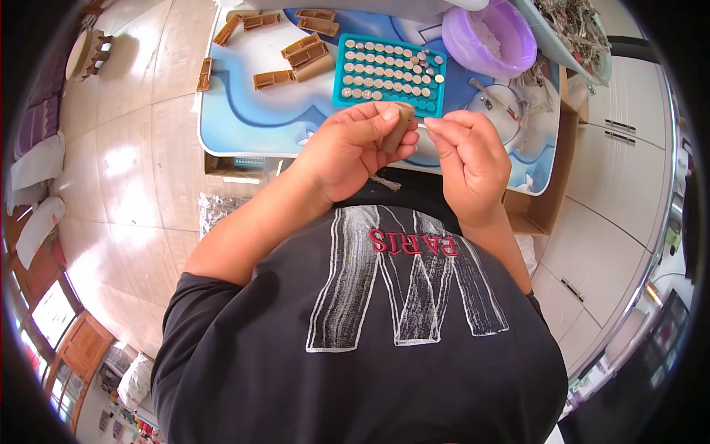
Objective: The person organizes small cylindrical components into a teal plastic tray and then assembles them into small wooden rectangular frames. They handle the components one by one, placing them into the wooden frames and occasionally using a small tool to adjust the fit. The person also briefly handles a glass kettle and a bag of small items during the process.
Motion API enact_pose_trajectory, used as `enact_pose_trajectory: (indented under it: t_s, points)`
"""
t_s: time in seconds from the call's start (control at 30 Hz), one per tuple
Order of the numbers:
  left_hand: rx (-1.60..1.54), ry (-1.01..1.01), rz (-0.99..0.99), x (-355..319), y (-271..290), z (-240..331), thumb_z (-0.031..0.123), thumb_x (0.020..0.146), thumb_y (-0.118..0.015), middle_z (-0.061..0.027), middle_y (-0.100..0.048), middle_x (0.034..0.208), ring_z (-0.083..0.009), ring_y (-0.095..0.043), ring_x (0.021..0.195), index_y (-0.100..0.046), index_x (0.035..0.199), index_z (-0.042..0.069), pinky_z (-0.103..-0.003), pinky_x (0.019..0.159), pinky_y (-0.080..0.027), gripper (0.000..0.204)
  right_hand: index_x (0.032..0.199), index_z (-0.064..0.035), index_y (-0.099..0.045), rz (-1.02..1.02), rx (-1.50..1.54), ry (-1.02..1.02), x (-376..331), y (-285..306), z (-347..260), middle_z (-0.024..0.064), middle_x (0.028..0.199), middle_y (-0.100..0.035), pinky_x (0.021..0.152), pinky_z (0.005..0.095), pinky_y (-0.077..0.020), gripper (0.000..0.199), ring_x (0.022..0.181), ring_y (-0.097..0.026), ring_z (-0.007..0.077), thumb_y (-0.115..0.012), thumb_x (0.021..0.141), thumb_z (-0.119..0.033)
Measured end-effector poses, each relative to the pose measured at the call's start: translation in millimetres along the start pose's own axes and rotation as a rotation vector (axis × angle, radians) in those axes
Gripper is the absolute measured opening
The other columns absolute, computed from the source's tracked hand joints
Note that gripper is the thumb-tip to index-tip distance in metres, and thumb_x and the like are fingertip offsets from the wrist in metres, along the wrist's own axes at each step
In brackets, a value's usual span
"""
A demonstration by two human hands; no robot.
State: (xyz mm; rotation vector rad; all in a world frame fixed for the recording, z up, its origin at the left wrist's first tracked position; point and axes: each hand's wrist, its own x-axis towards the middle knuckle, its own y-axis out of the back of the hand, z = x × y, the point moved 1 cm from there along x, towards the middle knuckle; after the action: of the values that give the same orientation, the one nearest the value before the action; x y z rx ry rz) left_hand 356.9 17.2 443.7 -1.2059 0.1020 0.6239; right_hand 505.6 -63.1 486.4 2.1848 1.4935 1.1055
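Observation:
In front of my chest, my left hand [347,144] is closed round a small brown plastic casing [394,138], held tilted with the thumb on its upper end. Just to its right, my right hand [475,155] has thumb and forefinger pinched together; whatever lies between those fingertips is too small to make out. Beyond both hands, a teal tray [339,80] holds rows of small round silvery pieces [379,65]. Several similar brown casings [274,79] lie on the table to the left of the tray, some with their hollow side up.
The blue and white table [244,129] spreads beyond my hands. A purple bowl [452,41] stands right of the tray, beside a pale basket [546,35] heaped with wired parts. Loose wires [536,96] lie near the right edge. White cabinets [621,177] stand at the right.

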Motion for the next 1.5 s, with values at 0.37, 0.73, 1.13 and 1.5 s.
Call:
enact_pose_trajectory:
  t_s: [0.37, 0.73, 1.13, 1.5]
  points:
    - [-0.001, -0.017, -0.036, -2, -3, 3, 0.018, 0.096, -0.046, -0.0100, -0.062, 0.100, -0.0151, -0.061, 0.091, -0.051, 0.116, -0.004, -0.028, 0.087, -0.049, 0.031, 0.084, -0.0023, -0.062, -0.001, -0.007, 0.021, 2, -7, 5, 0.0098, 0.080, -0.061, 0.060, 0.0335, -0.0478, 0.014, 0.069, -0.060, 0.0253, -0.069, 0.072, 0.002]
    - [-0.046, -0.007, 0.053, -4, -7, 3, 0.019, 0.094, -0.053, -0.0052, -0.060, 0.084, -0.0164, -0.060, 0.091, -0.058, 0.104, -0.003, -0.031, 0.090, -0.049, 0.024, 0.082, -0.0023, -0.061, -0.042, -0.006, 0.015, 3, -5, 5, 0.0099, 0.080, -0.062, 0.061, 0.0342, -0.0477, 0.013, 0.070, -0.060, 0.0262, -0.068, 0.072, 0.000]
    - [0.024, -0.017, 0.043, -2, -4, 1, 0.020, 0.093, -0.054, -0.0045, -0.060, 0.085, -0.0148, -0.061, 0.088, -0.058, 0.104, -0.002, -0.029, 0.087, -0.050, 0.025, 0.083, -0.0025, -0.061, -0.087, -0.077, 0.040, 6, -3, 5, 0.0095, 0.080, -0.062, 0.061, 0.0353, -0.0474, 0.013, 0.070, -0.059, 0.0264, -0.068, 0.072, -0.001]
    - [0.013, -0.007, 0.077, -6, -9, 2, 0.020, 0.093, -0.054, -0.0046, -0.060, 0.087, -0.0139, -0.061, 0.087, -0.058, 0.103, -0.002, -0.028, 0.086, -0.050, 0.024, 0.084, -0.0024, -0.062, -0.052, 0.023, -0.054, 1, -4, 2, 0.0100, 0.081, -0.064, 0.060, 0.0334, -0.0492, 0.013, 0.068, -0.062, 0.0261, -0.070, 0.074, -0.004]
